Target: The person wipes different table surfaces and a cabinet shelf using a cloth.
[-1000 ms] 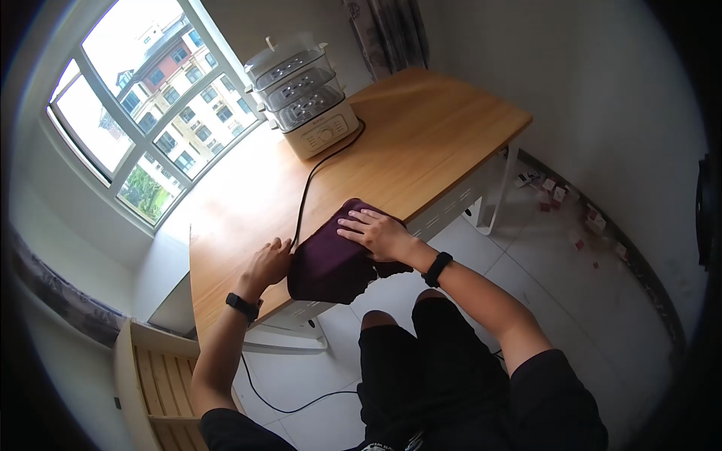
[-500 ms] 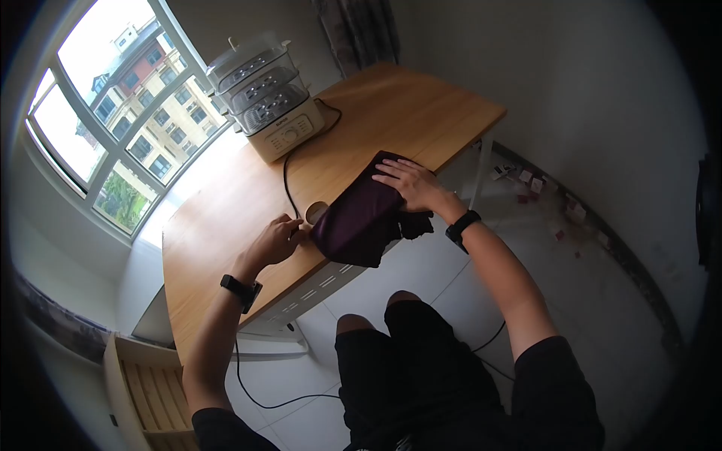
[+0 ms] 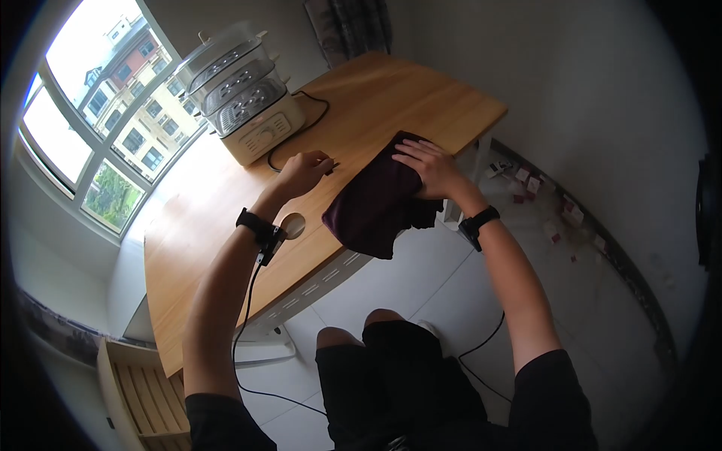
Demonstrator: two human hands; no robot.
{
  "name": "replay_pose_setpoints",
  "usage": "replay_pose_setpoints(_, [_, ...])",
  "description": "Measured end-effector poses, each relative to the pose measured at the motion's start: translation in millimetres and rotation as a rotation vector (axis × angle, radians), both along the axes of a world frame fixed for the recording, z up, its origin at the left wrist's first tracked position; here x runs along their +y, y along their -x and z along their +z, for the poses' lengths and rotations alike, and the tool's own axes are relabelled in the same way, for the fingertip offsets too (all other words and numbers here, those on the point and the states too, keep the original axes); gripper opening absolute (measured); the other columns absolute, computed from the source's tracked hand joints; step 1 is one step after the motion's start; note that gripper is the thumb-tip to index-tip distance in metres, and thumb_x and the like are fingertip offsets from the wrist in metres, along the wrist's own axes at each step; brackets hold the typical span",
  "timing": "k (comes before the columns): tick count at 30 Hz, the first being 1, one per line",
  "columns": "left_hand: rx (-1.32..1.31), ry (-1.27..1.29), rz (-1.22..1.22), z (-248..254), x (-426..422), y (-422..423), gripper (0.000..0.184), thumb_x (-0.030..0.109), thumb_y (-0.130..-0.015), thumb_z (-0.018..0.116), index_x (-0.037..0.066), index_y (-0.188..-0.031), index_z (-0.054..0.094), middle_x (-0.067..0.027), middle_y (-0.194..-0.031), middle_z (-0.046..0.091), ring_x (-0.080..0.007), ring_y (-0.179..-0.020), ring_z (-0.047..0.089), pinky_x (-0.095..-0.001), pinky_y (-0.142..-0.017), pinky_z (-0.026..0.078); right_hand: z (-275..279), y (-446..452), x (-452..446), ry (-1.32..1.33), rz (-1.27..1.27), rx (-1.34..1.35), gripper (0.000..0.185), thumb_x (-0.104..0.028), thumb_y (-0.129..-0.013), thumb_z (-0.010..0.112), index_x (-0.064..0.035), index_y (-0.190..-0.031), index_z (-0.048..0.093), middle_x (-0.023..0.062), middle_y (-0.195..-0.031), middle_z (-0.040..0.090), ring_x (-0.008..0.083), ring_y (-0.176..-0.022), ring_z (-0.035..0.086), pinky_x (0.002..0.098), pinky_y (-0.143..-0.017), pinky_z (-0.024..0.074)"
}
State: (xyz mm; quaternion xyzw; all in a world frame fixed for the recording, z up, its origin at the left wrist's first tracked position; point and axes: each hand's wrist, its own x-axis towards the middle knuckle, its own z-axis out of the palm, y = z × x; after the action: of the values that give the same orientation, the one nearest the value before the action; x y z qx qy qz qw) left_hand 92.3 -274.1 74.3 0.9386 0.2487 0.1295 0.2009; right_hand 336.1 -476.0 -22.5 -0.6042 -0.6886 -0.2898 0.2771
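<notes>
My left hand is closed above the table, its fingers pinching a small dark plug at the end of a black cord. The cord runs along the table to a cream food steamer with stacked clear tiers. My right hand lies flat with fingers spread on a dark purple cloth. That cloth rests on the table's near edge, its lower part hanging over. Beside my left wrist is a round pale opening or disc in the tabletop.
The wooden table has a white metal frame underneath. A window is at the left, and a slatted wooden piece stands below it. Small red and white items lie on the floor at right. Another black cable hangs from my left wristband.
My left hand has moved up and away from the table's near edge, carrying the plug toward the steamer. My right hand stays on the cloth, which appears slightly farther up and right.
</notes>
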Motion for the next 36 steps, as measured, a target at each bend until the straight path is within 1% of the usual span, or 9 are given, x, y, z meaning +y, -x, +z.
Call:
replay_pose_setpoints(4, [-0.038, 0.305, -0.068, 12, 5, -63, 0.044, 0.042, -0.102, 0.046, 0.003, -0.111, 0.065, -0.0017, -0.097, 0.062, -0.0128, -0.088, 0.057, -0.0272, -0.083, 0.049, 0, -8, 1, -0.009, -0.026, -0.005, 0.065, -0.017, -0.062, 0.078, -0.0140, -0.125, 0.063, 0.0080, -0.137, 0.058, 0.0264, -0.132, 0.051, 0.0416, -0.114, 0.0372])
replay_pose_setpoints(6, [-0.063, 0.358, -0.062, 18, -2, -94, 0.040, 0.036, -0.100, 0.048, 0.003, -0.115, 0.064, -0.0032, -0.100, 0.062, -0.0126, -0.091, 0.056, -0.0271, -0.084, 0.047, 0, -6, 2, 0.001, -0.064, -0.021, 0.066, -0.015, -0.061, 0.077, -0.0145, -0.125, 0.063, 0.0078, -0.136, 0.059, 0.0264, -0.131, 0.051, 0.0416, -0.113, 0.0379])
replay_pose_setpoints(10, [-0.046, 0.202, -0.053, 13, 17, -166, 0.040, 0.019, -0.094, 0.049, 0.001, -0.127, 0.062, -0.0089, -0.101, 0.065, -0.0173, -0.086, 0.058, -0.0307, -0.081, 0.046, 0, -7, 2, -0.051, -0.017, 0.016, 0.067, -0.011, -0.058, 0.075, -0.0150, -0.125, 0.064, 0.0078, -0.134, 0.060, 0.0262, -0.129, 0.053, 0.0423, -0.111, 0.0400])
replay_pose_setpoints(18, [0.067, -0.043, -0.054, 19, 41, -254, 0.047, 0.026, -0.091, 0.055, 0.000, -0.131, 0.059, -0.0138, -0.110, 0.067, -0.0209, -0.096, 0.060, -0.0345, -0.085, 0.045, 4, -7, 1, -0.052, 0.017, 0.078, 0.065, -0.009, -0.056, 0.073, -0.0134, -0.121, 0.065, 0.0089, -0.132, 0.060, 0.0260, -0.129, 0.051, 0.0416, -0.112, 0.0387])
replay_pose_setpoints(24, [0.100, 0.081, -0.007, 27, 45, -242, 0.062, 0.031, -0.089, 0.057, 0.002, -0.143, 0.047, -0.0151, -0.130, 0.060, -0.0246, -0.112, 0.056, -0.0357, -0.094, 0.042, 4, -10, 0, -0.019, 0.019, 0.070, 0.066, -0.009, -0.056, 0.073, -0.0128, -0.121, 0.065, 0.0094, -0.134, 0.059, 0.0264, -0.130, 0.051, 0.0416, -0.112, 0.0386])
replay_pose_setpoints(25, [0.044, 0.039, -0.031, 25, 46, -238, 0.063, 0.030, -0.090, 0.057, 0.002, -0.145, 0.045, -0.0160, -0.141, 0.053, -0.0277, -0.125, 0.052, -0.0369, -0.102, 0.040, 3, -11, 0, -0.018, 0.021, 0.076, 0.065, -0.010, -0.056, 0.073, -0.0128, -0.121, 0.065, 0.0095, -0.134, 0.059, 0.0265, -0.130, 0.051, 0.0417, -0.112, 0.0384])
replay_pose_setpoints(28, [0.144, -0.068, -0.143, 40, 41, -225, 0.060, 0.028, -0.092, 0.055, 0.003, -0.146, 0.043, -0.0187, -0.145, 0.049, -0.0305, -0.131, 0.048, -0.0385, -0.106, 0.039, 4, -11, 1, -0.014, 0.021, 0.083, 0.065, -0.010, -0.057, 0.073, -0.0127, -0.122, 0.065, 0.0099, -0.135, 0.058, 0.0269, -0.130, 0.051, 0.0417, -0.113, 0.0376])
replay_pose_setpoints(31, [0.240, -0.281, -0.214, 58, 13, -198, 0.056, 0.028, -0.095, 0.054, 0.005, -0.145, 0.044, -0.0207, -0.146, 0.047, -0.0329, -0.132, 0.048, -0.0405, -0.106, 0.041, 5, -11, 0, -0.004, 0.010, 0.079, 0.065, -0.010, -0.059, 0.073, -0.0128, -0.123, 0.064, 0.0099, -0.136, 0.057, 0.0269, -0.131, 0.050, 0.0416, -0.113, 0.0364])
replay_pose_setpoints(36, [0.079, -0.584, -0.180, 40, -78, -96, 0.052, 0.033, -0.095, 0.055, 0.004, -0.138, 0.049, -0.0216, -0.146, 0.045, -0.0378, -0.133, 0.045, -0.0442, -0.109, 0.039, 8, -4, -3, 0.010, -0.017, 0.078, 0.064, -0.008, -0.062, 0.072, -0.0124, -0.125, 0.062, 0.0098, -0.138, 0.056, 0.0265, -0.133, 0.048, 0.0417, -0.114, 0.0345])
